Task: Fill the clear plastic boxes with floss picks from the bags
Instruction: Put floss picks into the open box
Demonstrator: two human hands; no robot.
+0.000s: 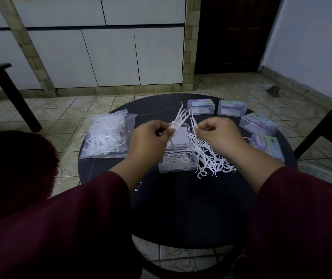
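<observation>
round dark counter (181,208) fills the middle of the view, and here's the layout. far left on it, a full bag of floss picks (105,137). along the right rim, four closed boxes (258,124), well apart from the action. dead centre, the open clear box (178,156), a few picks already lying in its bottom, and just beside its right wall a loose heap of picks (211,160).

now the hands. left hand (149,139) hovers above the box, its fingers pinching a small bunch of picks (178,119), long axes fanning up and away. right hand (218,134) is over the heap, fingers curled on a pick or two (194,125). the box mouth lies straight below the left bunch, so the left hand looks nearer for the drop.
</observation>
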